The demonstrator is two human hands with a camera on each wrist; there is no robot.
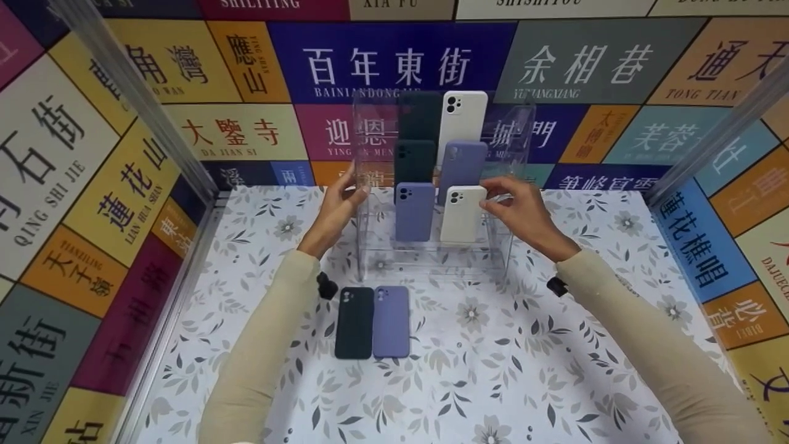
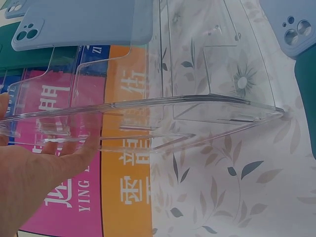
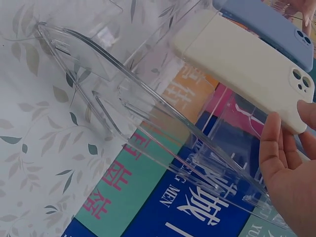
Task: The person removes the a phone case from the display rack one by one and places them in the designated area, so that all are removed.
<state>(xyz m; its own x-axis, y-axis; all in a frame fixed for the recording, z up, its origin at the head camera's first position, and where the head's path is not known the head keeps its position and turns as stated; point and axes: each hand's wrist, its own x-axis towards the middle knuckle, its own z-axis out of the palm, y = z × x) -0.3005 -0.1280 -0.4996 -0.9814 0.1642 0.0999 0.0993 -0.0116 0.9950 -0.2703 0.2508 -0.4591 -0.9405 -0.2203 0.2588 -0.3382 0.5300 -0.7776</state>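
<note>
A clear display stand (image 2: pixel 212 98) holds phone cases in tiers. In the head view my right hand (image 1: pixel 524 209) pinches the upper right edge of the white phone case (image 1: pixel 461 216) in the front tier. The right wrist view shows thumb and fingertips at that case's camera end. My left hand (image 1: pixel 338 209) grips the stand's left side panel, its fingers seen through the plastic in the left wrist view. Left of the white case stands a purple phone case (image 1: pixel 413 213). Behind them are a dark green case (image 1: pixel 414 159), another purple case (image 1: pixel 463 163), and, at the top, a white and a dark green case.
A dark green phone case (image 1: pixel 354 324) and a purple phone case (image 1: pixel 391 322) lie side by side on the floral tabletop (image 1: pixel 468 382), in front of the stand. Printed sign panels (image 1: pixel 394 58) rise behind and at both sides, with metal corner posts (image 1: pixel 142 98).
</note>
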